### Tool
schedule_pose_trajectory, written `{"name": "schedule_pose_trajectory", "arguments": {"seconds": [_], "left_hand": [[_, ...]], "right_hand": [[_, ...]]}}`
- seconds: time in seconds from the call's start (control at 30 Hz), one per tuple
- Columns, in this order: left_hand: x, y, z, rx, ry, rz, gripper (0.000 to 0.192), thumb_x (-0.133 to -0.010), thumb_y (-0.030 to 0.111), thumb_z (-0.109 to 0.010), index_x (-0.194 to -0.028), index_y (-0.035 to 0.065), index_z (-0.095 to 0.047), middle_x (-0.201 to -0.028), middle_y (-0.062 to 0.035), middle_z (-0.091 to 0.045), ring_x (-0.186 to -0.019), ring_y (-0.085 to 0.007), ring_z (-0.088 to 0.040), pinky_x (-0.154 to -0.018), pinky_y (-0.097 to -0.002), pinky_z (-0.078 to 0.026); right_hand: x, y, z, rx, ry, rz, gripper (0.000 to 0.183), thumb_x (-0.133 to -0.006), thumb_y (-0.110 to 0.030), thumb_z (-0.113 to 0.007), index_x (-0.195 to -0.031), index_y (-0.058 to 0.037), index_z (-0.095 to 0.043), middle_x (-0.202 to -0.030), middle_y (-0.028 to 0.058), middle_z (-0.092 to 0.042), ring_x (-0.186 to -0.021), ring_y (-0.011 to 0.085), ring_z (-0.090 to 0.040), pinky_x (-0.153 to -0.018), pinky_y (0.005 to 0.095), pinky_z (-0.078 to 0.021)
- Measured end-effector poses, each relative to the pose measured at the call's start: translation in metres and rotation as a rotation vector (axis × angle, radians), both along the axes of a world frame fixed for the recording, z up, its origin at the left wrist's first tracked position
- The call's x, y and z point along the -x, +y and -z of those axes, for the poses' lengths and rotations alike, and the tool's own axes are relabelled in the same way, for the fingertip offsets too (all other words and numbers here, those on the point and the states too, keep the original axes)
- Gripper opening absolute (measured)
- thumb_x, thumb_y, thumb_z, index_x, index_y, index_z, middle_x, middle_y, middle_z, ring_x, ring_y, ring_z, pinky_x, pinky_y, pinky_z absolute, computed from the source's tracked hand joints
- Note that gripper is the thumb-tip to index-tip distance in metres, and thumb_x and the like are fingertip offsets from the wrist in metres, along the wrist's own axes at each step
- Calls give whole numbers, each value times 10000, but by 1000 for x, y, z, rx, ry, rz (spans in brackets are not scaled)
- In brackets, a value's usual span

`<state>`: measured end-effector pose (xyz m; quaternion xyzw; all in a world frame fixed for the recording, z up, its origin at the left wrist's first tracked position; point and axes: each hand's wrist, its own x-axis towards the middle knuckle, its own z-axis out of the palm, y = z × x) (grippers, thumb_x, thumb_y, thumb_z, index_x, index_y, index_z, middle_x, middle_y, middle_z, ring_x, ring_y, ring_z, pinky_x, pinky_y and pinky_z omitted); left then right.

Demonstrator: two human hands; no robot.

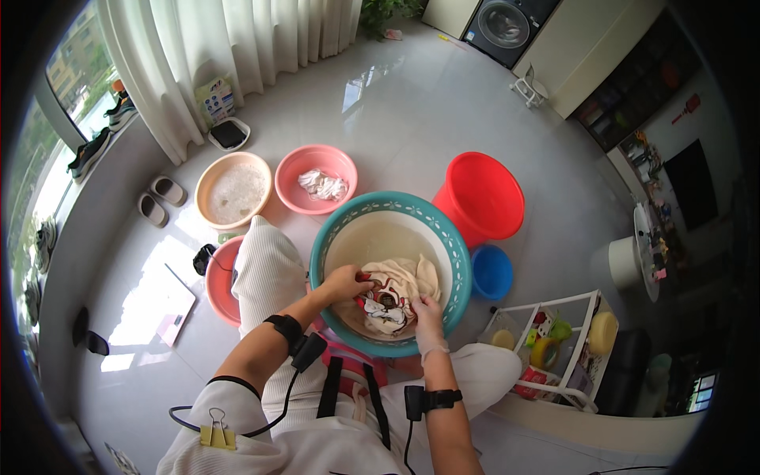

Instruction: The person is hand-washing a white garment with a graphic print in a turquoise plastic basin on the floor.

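A cream garment (418, 276) with a red, white and dark printed picture lies bunched in a large teal-rimmed basin (389, 202). Cloudy water (380, 237) stands in that basin. My left hand (347, 284) pinches the printed part of the cloth at its left side. At the lower right of the print, my right hand (428, 317) grips the garment's edge; what looks like a thin translucent glove covers it. Both hands are inside the basin's rim, and the cloth under the fingers is partly hidden.
Left of the basin stand a cream basin (233, 190) of foamy water, a pink basin (317, 202) holding white cloth, and another pink basin (222, 285). A red bucket (484, 196), a blue basin (491, 272) and a white rack cart (549, 350) are at right. Slippers (160, 200) lie far left.
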<state>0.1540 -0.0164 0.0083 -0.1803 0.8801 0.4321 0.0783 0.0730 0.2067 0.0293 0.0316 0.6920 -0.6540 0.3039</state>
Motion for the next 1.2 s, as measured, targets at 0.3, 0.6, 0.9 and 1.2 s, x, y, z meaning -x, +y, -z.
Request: {"name": "schedule_pose_trajectory", "arguments": {"seconds": [0.3, 0.6, 0.9, 1.2], "left_hand": [[11, 15, -66, -708, 340, -322, 218, -923, 194, -623, -832, 1, -578, -660, -27, -574, -610, -97, -531, -558, -273, -442], [22, 14, -154, -794, 519, -210, 157, -979, 173, -567, -887, 45, -559, -737, 48, -519, -664, -24, -459, -577, -195, -401], [14, 6, -55, 86, 164, -173, 541, -725, 300, -788, -1203, 130, -600, -1168, -153, -606, -1064, -322, -579, -917, -456, -463], [15, 31, -37, 503, -155, 168, 1067, -693, 724, -622, -1535, 287, -134, -1597, -165, -1, -1426, -509, -27, -933, -833, -141]], "right_hand": [[36, 14, -43, 183, 66, 97, 166, -972, -141, -527, -1066, -8, -563, -977, 93, -639, -843, 160, -634, -754, 284, -533], [50, 10, -108, 367, 143, 126, 127, -967, -117, -521, -1035, -16, -557, -963, 64, -630, -825, 123, -606, -767, 255, -502], [66, 7, -30, -324, 405, -51, 174, -888, -133, -616, -990, 6, -593, -872, 85, -637, -731, 153, -579, -692, 286, -471], [24, -36, -49, -1016, 821, -650, 1009, -719, -542, -717, -1491, -85, -254, -1496, 267, -249, -1383, 444, -222, -1117, 571, -176]]}}
